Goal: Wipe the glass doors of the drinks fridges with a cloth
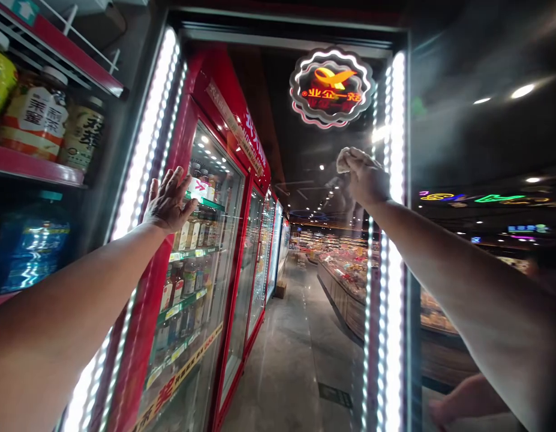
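A tall glass pane (300,162) in a dark frame, with bright LED strips (397,336) along both sides, stands in front of me. My left hand (170,201) is raised at the pane's left side, fingers spread and palm toward the glass. Higher up on the right, my right hand (367,180) is closed around a pale, crumpled cloth (345,160). The cloth is against or very near the glass, below a round lit sign (332,87). Faint streaks show on the glass beneath it.
Bottled drinks (37,114) fill a shelf at the left. A red drinks cooler (235,288) shows through or in the glass. An aisle floor (291,354) runs past a long display counter (340,288). A blurred patch of skin (471,402) shows at the lower right.
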Demonstrator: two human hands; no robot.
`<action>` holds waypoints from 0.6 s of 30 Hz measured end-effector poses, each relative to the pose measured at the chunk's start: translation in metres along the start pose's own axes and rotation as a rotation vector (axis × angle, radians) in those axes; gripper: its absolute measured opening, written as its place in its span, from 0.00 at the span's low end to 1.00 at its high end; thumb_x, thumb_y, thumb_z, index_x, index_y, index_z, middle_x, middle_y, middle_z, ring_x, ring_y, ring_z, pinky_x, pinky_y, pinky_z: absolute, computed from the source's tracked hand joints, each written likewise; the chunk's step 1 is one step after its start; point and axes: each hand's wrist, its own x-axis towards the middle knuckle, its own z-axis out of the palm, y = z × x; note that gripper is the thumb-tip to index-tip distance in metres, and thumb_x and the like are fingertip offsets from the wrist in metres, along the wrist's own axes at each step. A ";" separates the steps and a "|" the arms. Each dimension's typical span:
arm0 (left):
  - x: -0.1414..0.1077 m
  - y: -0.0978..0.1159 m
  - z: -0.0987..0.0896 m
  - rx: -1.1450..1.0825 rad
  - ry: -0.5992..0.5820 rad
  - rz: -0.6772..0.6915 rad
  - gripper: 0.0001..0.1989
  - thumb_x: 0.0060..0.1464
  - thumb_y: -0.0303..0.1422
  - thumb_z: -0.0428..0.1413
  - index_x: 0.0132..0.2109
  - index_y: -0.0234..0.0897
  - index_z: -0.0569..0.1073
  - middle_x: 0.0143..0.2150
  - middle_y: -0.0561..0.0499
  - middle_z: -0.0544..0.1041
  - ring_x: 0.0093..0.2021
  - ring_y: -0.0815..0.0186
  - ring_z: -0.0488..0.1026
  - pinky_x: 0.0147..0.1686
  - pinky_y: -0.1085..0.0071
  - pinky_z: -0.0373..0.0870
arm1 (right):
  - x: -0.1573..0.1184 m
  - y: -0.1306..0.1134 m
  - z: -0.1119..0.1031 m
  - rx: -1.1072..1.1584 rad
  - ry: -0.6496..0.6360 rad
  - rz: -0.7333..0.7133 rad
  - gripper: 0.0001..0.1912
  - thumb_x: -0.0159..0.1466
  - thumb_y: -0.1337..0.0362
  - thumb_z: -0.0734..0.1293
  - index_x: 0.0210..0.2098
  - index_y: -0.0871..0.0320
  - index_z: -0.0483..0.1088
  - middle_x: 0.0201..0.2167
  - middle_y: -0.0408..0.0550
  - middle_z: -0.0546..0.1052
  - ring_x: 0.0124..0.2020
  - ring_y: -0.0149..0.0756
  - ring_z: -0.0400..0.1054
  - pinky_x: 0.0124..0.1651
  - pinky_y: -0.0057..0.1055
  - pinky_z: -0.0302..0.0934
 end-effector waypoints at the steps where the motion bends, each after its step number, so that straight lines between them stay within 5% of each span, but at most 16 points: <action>1: 0.000 0.000 0.001 0.003 0.004 0.000 0.38 0.67 0.51 0.38 0.77 0.36 0.51 0.81 0.47 0.41 0.80 0.55 0.37 0.76 0.47 0.30 | -0.002 0.003 -0.004 0.012 0.003 0.003 0.25 0.70 0.69 0.57 0.63 0.52 0.72 0.69 0.49 0.69 0.69 0.42 0.64 0.71 0.43 0.56; 5: -0.002 -0.002 0.003 -0.002 0.036 0.008 0.39 0.67 0.56 0.34 0.76 0.40 0.51 0.81 0.54 0.40 0.79 0.57 0.39 0.77 0.47 0.31 | 0.002 0.016 -0.015 0.020 0.075 0.123 0.28 0.67 0.73 0.59 0.62 0.51 0.73 0.66 0.51 0.72 0.68 0.49 0.66 0.73 0.59 0.48; 9: -0.003 -0.001 0.004 -0.020 0.057 0.019 0.39 0.67 0.58 0.33 0.76 0.45 0.50 0.81 0.59 0.38 0.79 0.57 0.40 0.77 0.47 0.31 | 0.007 0.015 -0.012 0.088 0.068 0.085 0.29 0.65 0.74 0.60 0.62 0.52 0.74 0.66 0.49 0.72 0.66 0.47 0.68 0.68 0.47 0.62; 13: -0.003 0.001 0.003 -0.002 0.052 -0.003 0.37 0.68 0.55 0.34 0.76 0.43 0.50 0.81 0.57 0.38 0.79 0.55 0.39 0.77 0.44 0.34 | 0.016 0.024 -0.012 0.151 0.018 -0.053 0.28 0.66 0.74 0.60 0.62 0.49 0.74 0.67 0.43 0.72 0.67 0.40 0.66 0.70 0.40 0.60; 18: -0.002 0.001 0.001 0.002 0.024 -0.001 0.38 0.68 0.54 0.35 0.77 0.40 0.48 0.80 0.58 0.44 0.79 0.52 0.39 0.76 0.42 0.35 | 0.068 0.048 -0.016 -0.026 0.030 0.035 0.23 0.70 0.73 0.58 0.60 0.60 0.74 0.64 0.54 0.74 0.63 0.36 0.69 0.63 0.33 0.61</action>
